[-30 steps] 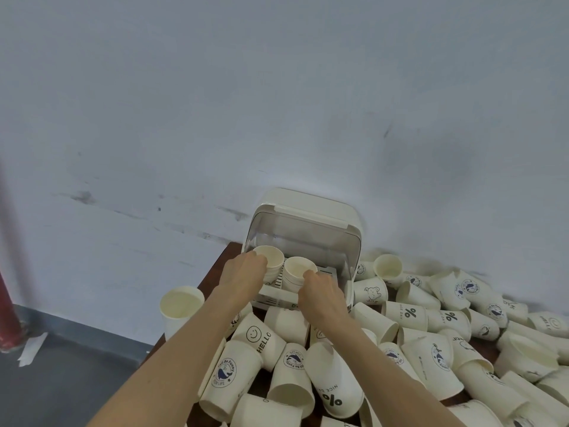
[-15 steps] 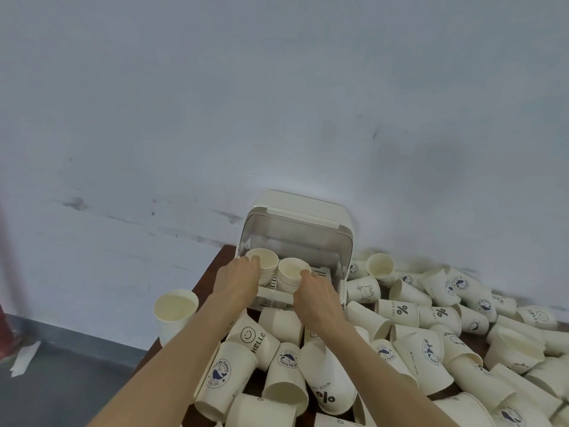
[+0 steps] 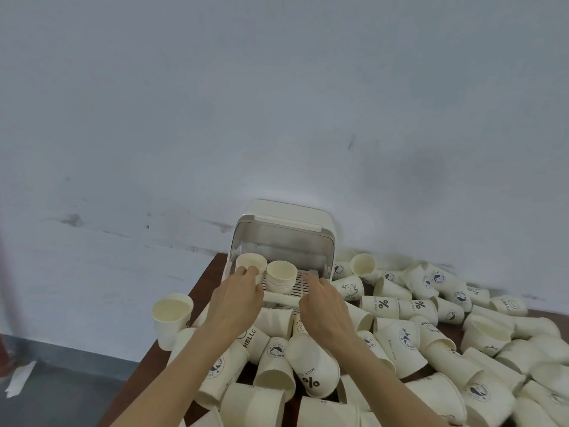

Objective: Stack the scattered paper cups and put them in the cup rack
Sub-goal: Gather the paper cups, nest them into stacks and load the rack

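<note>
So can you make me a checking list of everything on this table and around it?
Surface: dark brown table, mostly covered.
Job's things: cup rack with lid raised, against the wall; two cup stacks upright inside.
Clutter: scattered paper cups lying on their sides; one upright cup at the left edge.
Hands: left hand, fingers on the left stack; right hand by the rack's front, holding nothing seen.
Cables: nothing seen.
Surroundings: scuffed pale wall, grey floor, paper scrap.
</note>
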The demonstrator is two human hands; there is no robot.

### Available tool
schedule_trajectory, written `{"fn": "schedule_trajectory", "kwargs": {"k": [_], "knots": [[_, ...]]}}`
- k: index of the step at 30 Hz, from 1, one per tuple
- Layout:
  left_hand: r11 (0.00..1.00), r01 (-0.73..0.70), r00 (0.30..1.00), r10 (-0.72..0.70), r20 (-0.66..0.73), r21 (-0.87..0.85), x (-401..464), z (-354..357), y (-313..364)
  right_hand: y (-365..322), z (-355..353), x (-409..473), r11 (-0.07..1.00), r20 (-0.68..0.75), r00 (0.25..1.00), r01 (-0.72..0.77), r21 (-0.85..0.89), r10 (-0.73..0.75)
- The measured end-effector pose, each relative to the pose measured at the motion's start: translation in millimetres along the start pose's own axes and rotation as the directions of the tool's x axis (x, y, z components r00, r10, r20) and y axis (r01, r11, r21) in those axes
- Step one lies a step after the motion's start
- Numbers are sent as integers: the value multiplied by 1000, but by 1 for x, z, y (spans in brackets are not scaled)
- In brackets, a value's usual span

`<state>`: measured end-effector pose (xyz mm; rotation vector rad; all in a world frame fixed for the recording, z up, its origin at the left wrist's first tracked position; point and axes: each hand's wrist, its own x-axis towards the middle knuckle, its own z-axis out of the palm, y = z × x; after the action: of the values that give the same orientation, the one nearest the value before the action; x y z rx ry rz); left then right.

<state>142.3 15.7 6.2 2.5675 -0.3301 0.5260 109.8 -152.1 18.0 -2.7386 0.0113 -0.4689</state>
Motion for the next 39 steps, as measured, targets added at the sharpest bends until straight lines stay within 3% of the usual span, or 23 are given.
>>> {"fn": "schedule_trajectory", "kwargs": {"k": [9,20,39], "knots": [[984,-104,995,104,-8,-143,-45,-7,51,21,-20,-48,997,-32,999,-8,80,11],[988,-103,988,116,104,-117,-63,12,74,59,-39,-87,990,-55,993,-98,105,104],[971,-176,966,202,163,-162,-75,33,120,86,-54,-109,983,-66,984,-161,88,167]]}}
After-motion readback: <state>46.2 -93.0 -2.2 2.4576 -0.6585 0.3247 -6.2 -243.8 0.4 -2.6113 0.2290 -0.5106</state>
